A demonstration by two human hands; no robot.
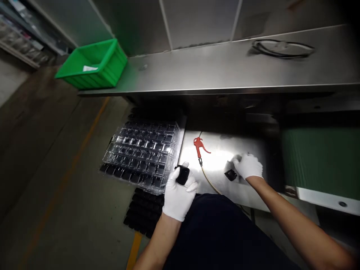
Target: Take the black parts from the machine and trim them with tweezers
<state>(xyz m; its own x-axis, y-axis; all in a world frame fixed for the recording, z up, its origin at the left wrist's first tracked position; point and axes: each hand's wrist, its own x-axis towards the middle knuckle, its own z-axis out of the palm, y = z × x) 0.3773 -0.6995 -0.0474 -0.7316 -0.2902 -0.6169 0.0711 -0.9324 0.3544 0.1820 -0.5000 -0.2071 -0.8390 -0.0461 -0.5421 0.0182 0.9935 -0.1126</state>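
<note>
My left hand point(180, 193), in a white glove, is closed around a small black square part point(182, 175) with a pale tab at its top. My right hand point(248, 166), also gloved, is over the metal work surface, its fingertips curled down; what they touch is too blurred to make out. Just left of those fingers a second black part point(231, 174) lies on the metal. A red air gun point(198, 145) with a yellowish hose rests between the two hands. Beside my left hand stands a clear plastic tray point(137, 150) with rows of black pieces.
A green bin point(92, 63) sits at the left end of the raised metal shelf point(197, 73). A coiled black cable point(281, 49) lies on its right part. Black trays point(142, 212) are low beside my left forearm. A green belt surface point(323, 161) is at the right.
</note>
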